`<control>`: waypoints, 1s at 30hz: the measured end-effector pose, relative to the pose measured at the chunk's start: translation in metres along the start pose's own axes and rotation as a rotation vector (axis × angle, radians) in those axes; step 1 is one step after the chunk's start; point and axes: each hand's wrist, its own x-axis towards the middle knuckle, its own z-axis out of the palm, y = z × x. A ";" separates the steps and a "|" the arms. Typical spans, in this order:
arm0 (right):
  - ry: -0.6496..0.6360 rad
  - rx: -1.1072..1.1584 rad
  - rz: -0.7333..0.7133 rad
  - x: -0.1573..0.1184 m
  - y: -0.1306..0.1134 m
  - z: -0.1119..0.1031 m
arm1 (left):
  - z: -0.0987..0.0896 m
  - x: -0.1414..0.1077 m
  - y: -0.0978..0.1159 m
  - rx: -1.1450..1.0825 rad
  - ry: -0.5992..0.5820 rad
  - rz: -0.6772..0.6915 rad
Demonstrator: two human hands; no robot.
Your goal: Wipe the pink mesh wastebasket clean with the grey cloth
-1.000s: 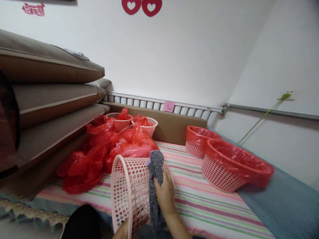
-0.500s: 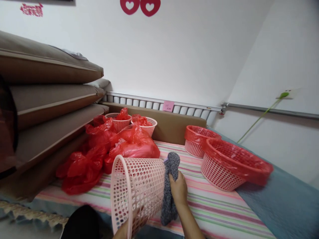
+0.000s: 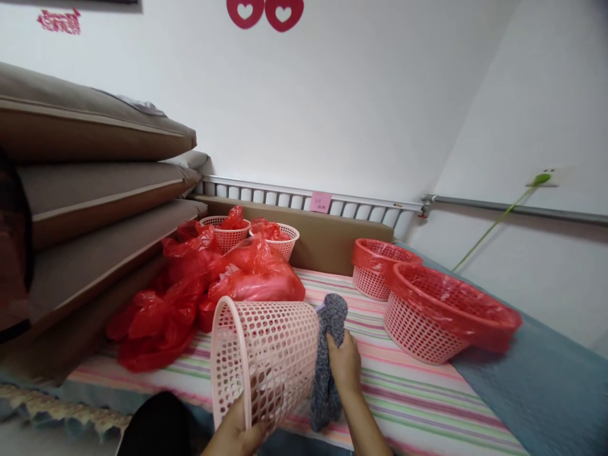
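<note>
A pale pink perforated plastic basket [image 3: 280, 342] lies tipped on its side above the striped sheet, its open mouth facing left. My left hand [image 3: 240, 427] grips its rim low at the mouth, with some fingers inside the basket, seen through the holes. Pinched in my right hand [image 3: 346, 364] is a grey fuzzy cloth [image 3: 327, 373], held up against or very close to the basket's base. Part of the cloth hangs down below my fingers.
Red plastic bags [image 3: 190, 285] lie in a heap at left. Two baskets with red bags in them, one a white basket [image 3: 287, 244], stand behind. Two red-lined baskets [image 3: 422, 332] stand at right. Stacked cushions [image 3: 95, 190] rise at far left; a radiator [image 3: 280, 196] runs along the wall.
My right hand and the cloth have shifted slightly right. My left hand has come further into view at the basket's rim, and the basket has turned slightly.
</note>
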 end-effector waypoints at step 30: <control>-0.118 0.067 -0.482 -0.114 -0.136 -0.005 | -0.007 -0.002 -0.008 0.189 0.141 0.021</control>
